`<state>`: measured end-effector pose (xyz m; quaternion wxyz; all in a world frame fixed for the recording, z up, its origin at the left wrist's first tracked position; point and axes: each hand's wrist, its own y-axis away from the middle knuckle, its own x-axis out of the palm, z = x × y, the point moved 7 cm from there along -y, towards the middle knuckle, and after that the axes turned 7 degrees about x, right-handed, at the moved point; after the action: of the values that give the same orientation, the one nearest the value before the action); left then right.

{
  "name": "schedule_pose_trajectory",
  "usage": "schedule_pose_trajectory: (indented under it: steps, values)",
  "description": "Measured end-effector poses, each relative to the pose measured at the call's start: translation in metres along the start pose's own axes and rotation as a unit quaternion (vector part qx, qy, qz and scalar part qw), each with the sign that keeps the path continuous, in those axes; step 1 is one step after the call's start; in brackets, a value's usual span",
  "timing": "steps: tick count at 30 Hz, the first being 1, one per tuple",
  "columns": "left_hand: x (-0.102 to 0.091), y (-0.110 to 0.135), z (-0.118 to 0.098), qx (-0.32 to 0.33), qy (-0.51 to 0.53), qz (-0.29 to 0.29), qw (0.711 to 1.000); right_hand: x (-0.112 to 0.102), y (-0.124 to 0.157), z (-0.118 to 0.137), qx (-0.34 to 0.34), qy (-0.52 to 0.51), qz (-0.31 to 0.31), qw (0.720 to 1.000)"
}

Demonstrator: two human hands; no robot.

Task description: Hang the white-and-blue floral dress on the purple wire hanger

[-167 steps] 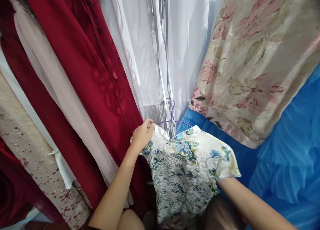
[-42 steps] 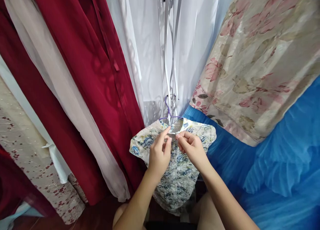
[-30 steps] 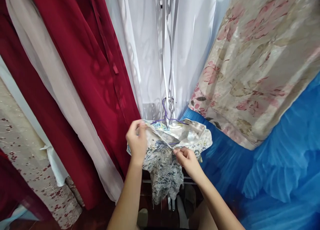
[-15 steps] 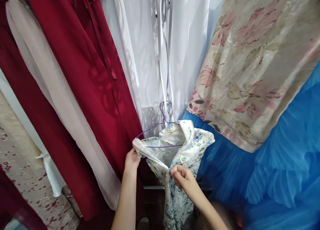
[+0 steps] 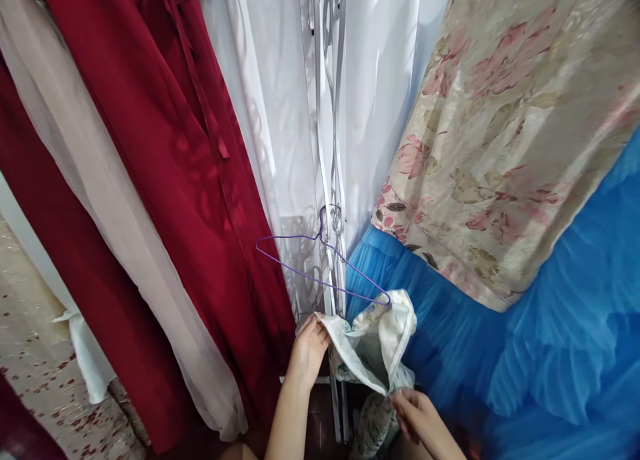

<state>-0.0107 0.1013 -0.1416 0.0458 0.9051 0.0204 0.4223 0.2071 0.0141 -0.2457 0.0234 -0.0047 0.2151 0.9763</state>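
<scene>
Background: hanging red dress [image 5: 165,147], blue tulle [image 5: 550,327];
Left grip [image 5: 306,355]: closed on floral dress [image 5: 385,333];
Right grip [image 5: 419,415]: pinching its edge;
Hanger [image 5: 320,236]: tilted

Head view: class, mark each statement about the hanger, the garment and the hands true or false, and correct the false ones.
1. The floral garment covers both ends of the purple hanger. False: it catches only the end nearer the blue tulle; the other end is bare.
2. Both hands grip the floral garment. True: the left hand holds its upper edge and the right hand a lower edge.
3. The left hand grips the hanger wire. False: it holds cloth, below the wire.
4. The tulle beside the garment is green. False: it is blue.
5. A dark red dress hangs on the left side. True.
</scene>
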Motion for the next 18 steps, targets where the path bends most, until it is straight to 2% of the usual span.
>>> schedule_pose_trajectory:
  steps: [2,5,9,12,14,15,18]
  values:
    - [0.038,0.022,-0.001,0.009,-0.07,0.108,0.992,-0.007,0.01,0.009,-0.01,0.086,0.013,0.996]
    - [0.084,0.059,0.008,0.022,-0.224,0.229,0.947,-0.004,0.033,0.044,-0.101,0.112,0.042,0.988]
    - [0.119,0.093,0.022,0.069,-0.374,0.317,0.869,0.023,0.054,0.073,-0.134,0.08,0.101,0.983]
    - [0.123,0.097,0.018,0.119,-0.429,0.318,0.837,0.032,0.06,0.078,-0.133,0.004,0.081,0.988]
    - [0.117,0.094,0.011,0.153,-0.451,0.308,0.824,0.027,0.062,0.073,-0.101,-0.045,0.054,0.992]
    - [0.111,0.092,0.01,0.15,-0.461,0.314,0.816,0.023,0.063,0.07,-0.081,-0.071,0.043,0.993]
    - [0.084,0.092,0.028,0.039,-0.487,0.381,0.785,0.015,0.074,0.067,-0.031,-0.179,0.079,0.98]
